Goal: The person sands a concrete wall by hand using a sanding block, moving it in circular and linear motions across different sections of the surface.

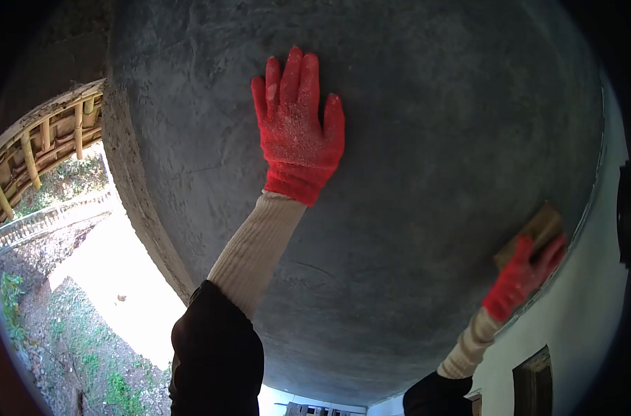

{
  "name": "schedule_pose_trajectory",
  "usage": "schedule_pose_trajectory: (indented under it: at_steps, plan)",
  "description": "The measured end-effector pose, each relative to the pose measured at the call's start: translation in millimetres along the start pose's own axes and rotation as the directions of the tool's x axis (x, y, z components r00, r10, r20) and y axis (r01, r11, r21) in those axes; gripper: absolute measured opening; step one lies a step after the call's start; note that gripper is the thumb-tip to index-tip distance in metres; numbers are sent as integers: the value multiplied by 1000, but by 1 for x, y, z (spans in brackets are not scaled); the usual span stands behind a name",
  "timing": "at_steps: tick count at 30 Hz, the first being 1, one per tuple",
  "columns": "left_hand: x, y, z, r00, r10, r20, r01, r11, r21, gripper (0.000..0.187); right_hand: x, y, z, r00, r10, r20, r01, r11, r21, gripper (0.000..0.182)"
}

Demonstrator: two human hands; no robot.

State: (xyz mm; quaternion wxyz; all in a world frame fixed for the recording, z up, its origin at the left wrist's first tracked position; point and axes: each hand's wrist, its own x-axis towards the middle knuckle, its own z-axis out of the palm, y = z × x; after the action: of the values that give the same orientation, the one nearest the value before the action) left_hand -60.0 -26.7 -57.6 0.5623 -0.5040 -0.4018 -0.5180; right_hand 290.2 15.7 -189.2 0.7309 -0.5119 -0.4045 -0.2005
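My left hand (298, 132), in a red glove dusted with pale grit, lies flat on a dark grey plastered surface (412, 139). Its fingers are stretched out and hold nothing. Lower right, my right hand (520, 277), also red-gloved and a little blurred, grips a brown rectangular plastering float (533, 232). The float rests against the grey surface close to its right edge. My fingers partly hide the float, so its handle cannot be made out.
A white wall (579, 326) meets the plaster on the right, with a dark-framed opening (533, 381) low down. On the left, a rough plaster edge (145, 201) borders sunlit ground (107, 277). A roof of poles and tiles (48, 135) hangs there.
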Motion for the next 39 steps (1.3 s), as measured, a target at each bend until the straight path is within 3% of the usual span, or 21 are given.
schedule_pose_trajectory:
  at_steps: [2, 3, 4, 6, 7, 10, 14, 15, 16, 18, 19, 21, 22, 23, 25, 26, 28, 30, 33, 35, 39]
  plan:
    - [2, -2, 2, 1000, 2, 1, -2, 1000, -7, 54, -54, -41, 7, 980, -186, 77, 178, 980, 93, 87]
    - [2, -3, 3, 1000, 14, -18, -14, 1000, 10, 54, -83, -60, 6, 921, -373, 111, 365, 927, 81, 85]
    - [0, -3, 4, 999, 22, -36, -21, 999, 28, 53, -111, -73, 2, 830, -528, 178, 508, 849, 147, 80]
    - [0, -7, 9, 998, 29, -58, -27, 999, 27, 53, -144, -86, 4, 485, -818, 309, 694, 575, 433, 80]
    - [0, -9, 10, 994, 59, -89, -56, 998, 36, 53, -141, -84, 1, 485, -814, 319, 689, 581, 434, 80]
    - [0, -9, 9, 996, 55, -75, -52, 998, 36, 54, -105, -66, 0, 688, -692, 221, 631, 720, 290, 82]
    - [1, -8, 10, 993, 56, -105, -52, 998, 40, 54, -11, 11, 5, 970, -237, 55, 227, 963, 147, 87]
    - [1, -8, 11, 991, 62, -120, -60, 998, 21, 55, 7, 25, 1, 994, -102, 42, 98, 990, 102, 86]
    - [1, -8, 10, 989, 66, -132, -67, 998, 0, 55, 12, 34, 3, 993, -106, 53, 100, 988, 115, 86]
    - [1, -8, 12, 989, 66, -132, -65, 998, 15, 55, 15, 40, 3, 981, 195, -2, -188, 951, 246, 86]
    - [0, -8, 12, 988, 68, -137, -67, 998, 13, 55, 7, 37, 6, 982, 186, 10, -183, 953, 239, 86]
    - [-4, -5, 8, 996, 49, -81, -45, 997, 57, 54, -35, 9, 11, 994, -97, -40, 97, 995, 0, 91]
    - [-5, -3, 6, 999, 41, -33, -38, 994, 101, 53, -61, -14, 12, 970, -243, 25, 240, 968, 74, 93]
    - [-3, 0, 3, 999, 32, -25, -29, 995, 100, 53, -89, -37, 11, 919, -385, 79, 370, 916, 156, 96]
    - [-1, 7, -2, 1000, -18, -7, 18, 999, 50, 52, -133, -62, 4, 686, -690, 233, 644, 724, 247, 98]
    - [-3, 8, -3, 1000, -23, -2, 23, 998, 50, 52, -134, -60, 2, 683, -690, 240, 644, 723, 248, 98]
    - [-1, 6, -4, 1000, -16, 4, 16, 999, 34, 52, -135, -64, 4, 527, -807, 265, 708, 590, 388, 86]
    - [-2, 8, -5, 1000, -24, 15, 23, 999, 42, 53, -104, -53, 1, 686, -695, 213, 658, 719, 226, 92]
    - [2, 0, 3, 998, 3, -64, -2, 1000, 13, 55, -37, -1, 5, 962, -250, 114, 220, 950, 223, 84]
    - [3, -3, 7, 988, 42, -148, -44, 999, -16, 56, 12, 74, 10, 992, -119, 32, 114, 985, 128, 85]
    - [1, -3, 8, 990, 15, -139, -25, 997, -68, 57, 5, 53, 15, 997, 61, -36, -60, 998, 25, 84]
